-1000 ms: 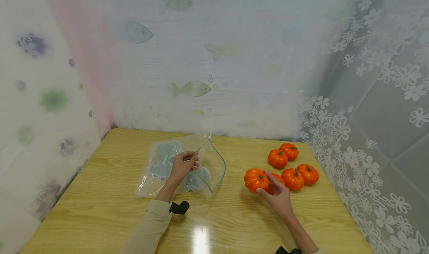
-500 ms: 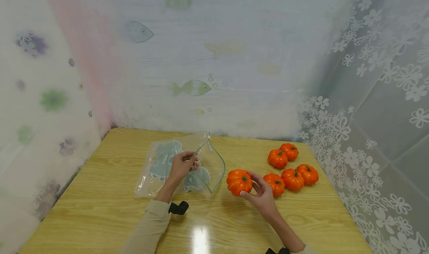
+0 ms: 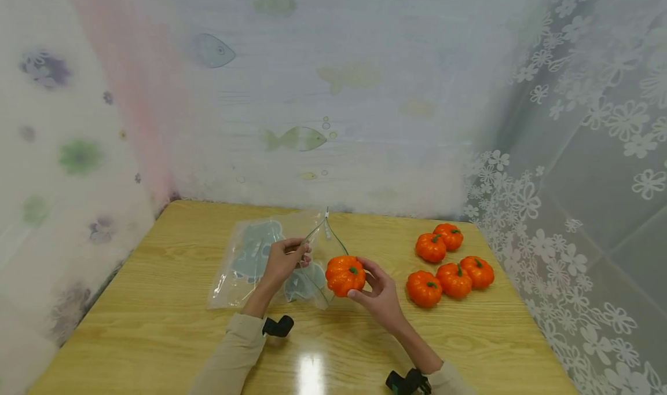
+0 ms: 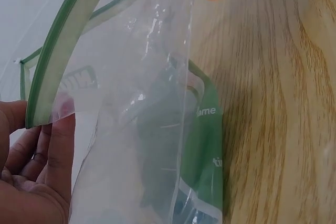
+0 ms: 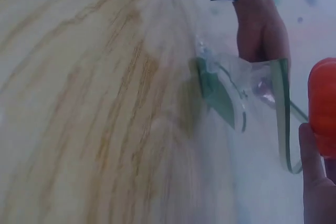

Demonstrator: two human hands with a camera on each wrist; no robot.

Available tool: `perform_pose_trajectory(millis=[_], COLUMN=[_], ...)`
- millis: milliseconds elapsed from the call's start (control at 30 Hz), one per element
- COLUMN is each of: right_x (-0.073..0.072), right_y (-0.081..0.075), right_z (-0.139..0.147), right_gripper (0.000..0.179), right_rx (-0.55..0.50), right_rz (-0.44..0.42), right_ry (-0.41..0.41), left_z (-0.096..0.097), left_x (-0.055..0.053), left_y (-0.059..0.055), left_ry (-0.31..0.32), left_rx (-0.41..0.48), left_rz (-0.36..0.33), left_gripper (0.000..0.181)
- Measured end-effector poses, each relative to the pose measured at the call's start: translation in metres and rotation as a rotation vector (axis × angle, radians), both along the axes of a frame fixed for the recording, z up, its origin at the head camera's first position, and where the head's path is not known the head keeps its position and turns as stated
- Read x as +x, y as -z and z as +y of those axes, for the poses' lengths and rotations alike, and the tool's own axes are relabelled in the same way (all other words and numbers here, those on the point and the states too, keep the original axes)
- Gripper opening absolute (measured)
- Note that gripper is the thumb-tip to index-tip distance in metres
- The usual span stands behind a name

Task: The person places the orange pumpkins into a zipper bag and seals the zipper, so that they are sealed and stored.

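A clear zip bag [image 3: 245, 288] with a green-edged mouth and printed blue-green shapes lies on the table, its mouth spread toward the right. My left hand [image 3: 283, 263] pinches the near rim of that mouth between thumb and fingers, as the left wrist view shows at the bag's green edge [image 4: 52, 51]. In my right hand [image 3: 383, 299] is a small orange pumpkin [image 3: 344, 276] with a green stem, gripped by thumb and fingers right at the bag's mouth. The pumpkin covers part of the opening in the head view. At the right edge of the right wrist view the same pumpkin [image 5: 323, 106] shows partly.
Several more orange pumpkins stand on the right of the wooden table [image 3: 156, 337], a front one [image 3: 424, 289] nearest my right hand and a back one [image 3: 449, 236] farthest. A fish-patterned curtain [image 3: 365, 169] rises behind the table, with a flowered one on the right.
My right hand has carried the pumpkin leftward from beside the other pumpkins to the bag's mouth. The left hand still holds the bag's rim in the same place.
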State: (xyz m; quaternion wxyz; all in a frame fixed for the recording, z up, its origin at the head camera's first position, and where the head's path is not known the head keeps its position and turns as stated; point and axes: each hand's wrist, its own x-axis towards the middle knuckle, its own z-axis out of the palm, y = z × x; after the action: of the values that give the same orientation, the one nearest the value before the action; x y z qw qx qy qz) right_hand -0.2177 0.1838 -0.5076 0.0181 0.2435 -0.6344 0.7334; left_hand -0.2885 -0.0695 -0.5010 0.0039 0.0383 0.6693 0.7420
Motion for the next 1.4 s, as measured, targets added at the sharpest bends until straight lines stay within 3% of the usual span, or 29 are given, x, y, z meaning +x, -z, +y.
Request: perform_pose_trajectory(millis=[133,333,533,900,1400], right_x=[-0.008,-0.017,-0.024,-0.035,-0.04], right_y=[-0.002,-0.005,-0.001,0.005,0.007], right_z=[-0.013,-0.028,-0.033,-0.037,-0.045], right_gripper=[0.068,0.07,0.072,0.069,0.064], right_rx=[0.078,0.284,0.41,0.474,0.538], right_rz=[0.006,-0.037,-0.004,-0.008,0.045], right_ry=[0.009,0.113,0.176,0.189,0.238], left_z=[0.001,0.0,0.0,0.002,0.005], left_x=[0.001,0.002,0.004,0.004,0.003], left_y=[-0.001,-0.005,-0.012,-0.019,-0.017], left_ry=[0.012,0.056,0.072,0.094,0.079], left_rx=[-0.025,-0.084,-0.172,-0.244,-0.281], left_rz=[0.007,0.023,0.059,0.057,0.1], left_gripper=[0.026,0.031,0.034,0.027,0.025])
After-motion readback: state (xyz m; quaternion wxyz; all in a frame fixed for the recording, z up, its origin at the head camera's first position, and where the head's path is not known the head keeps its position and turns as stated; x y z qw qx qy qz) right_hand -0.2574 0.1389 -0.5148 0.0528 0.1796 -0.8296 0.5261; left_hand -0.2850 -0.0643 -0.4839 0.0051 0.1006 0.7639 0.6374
